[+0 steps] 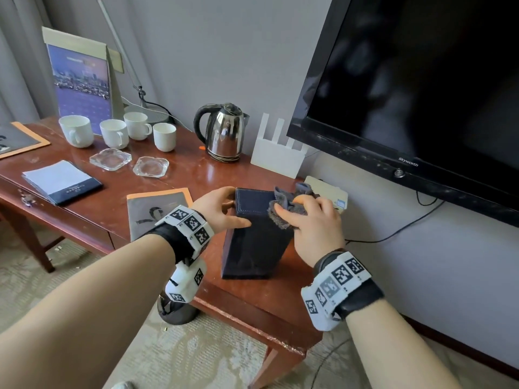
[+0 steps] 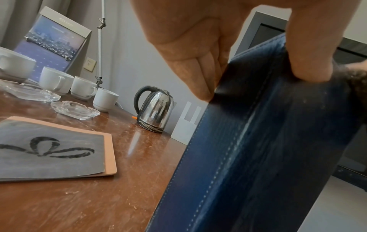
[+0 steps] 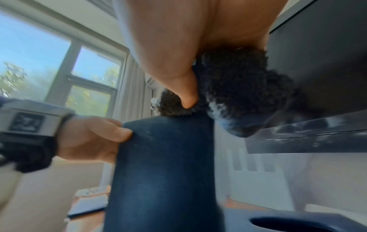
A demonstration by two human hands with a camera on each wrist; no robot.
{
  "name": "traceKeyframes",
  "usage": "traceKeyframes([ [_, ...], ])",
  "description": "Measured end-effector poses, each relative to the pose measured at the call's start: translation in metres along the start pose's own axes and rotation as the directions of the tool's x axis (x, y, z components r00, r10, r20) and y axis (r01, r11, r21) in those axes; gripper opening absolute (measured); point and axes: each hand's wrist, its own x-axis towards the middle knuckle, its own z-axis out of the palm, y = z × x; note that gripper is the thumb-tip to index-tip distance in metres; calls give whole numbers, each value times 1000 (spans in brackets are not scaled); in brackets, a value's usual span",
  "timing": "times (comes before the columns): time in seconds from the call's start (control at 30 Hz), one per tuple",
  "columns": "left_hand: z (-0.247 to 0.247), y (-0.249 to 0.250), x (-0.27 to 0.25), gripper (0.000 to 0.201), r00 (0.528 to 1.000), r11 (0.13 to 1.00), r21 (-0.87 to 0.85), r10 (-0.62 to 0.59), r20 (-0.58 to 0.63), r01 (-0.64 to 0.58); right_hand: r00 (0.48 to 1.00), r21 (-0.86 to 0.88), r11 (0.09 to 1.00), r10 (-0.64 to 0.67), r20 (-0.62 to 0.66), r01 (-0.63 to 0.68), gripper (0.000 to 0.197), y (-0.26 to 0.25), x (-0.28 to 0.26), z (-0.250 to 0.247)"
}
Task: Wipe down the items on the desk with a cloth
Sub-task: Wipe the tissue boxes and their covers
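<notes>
Upright, slightly tilted (long axis vertical): blue box [image 1: 254, 237].

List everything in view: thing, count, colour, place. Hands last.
box: 1, navy, upright at desk front
cloth: 1, grey, on box top
desk: 1, brown wood
cups: 4, white, back left
ashtrays: 2, clear glass, before cups
kettle: 1, steel and black, back centre
router: 1, white, by wall
TV: 1, black, on wall
folders: 2, grey-orange, flat
notepad: 1, white-navy, left
left hand: grips box
right hand: presses cloth
</notes>
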Motion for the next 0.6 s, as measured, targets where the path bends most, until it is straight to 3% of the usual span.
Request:
traceKeyframes([
  [0.1,2,-2,-1,73,1000,999,-36,-8,-4,8,996,-83,993,83,34,-79,56,29,-5,-4],
  [0.17,3,-2,-1,73,1000,999,-41,-12,-5,12,996,-103,991,86,-33,-89,55,27,-2,-8],
  [0.27,3,-1,-2,72,1000,999,-35,-3,-14,2,976,-88,988,-144,-165,131,50,0,-1,0],
  [0.33,3,-1,-2,70,1000,1000,-29,-1,-21,0,961,-130,973,-214,-177,193,46,-7,-6,13],
  [0.43,4,-1,-5,67,999,1000,-15,12,-49,-13,976,-153,986,-94,-197,64,39,11,-15,15],
  [0.6,5,3,-10,67,999,999,4,37,-31,-37,978,-131,973,173,-116,-188,53,41,-20,-2],
])
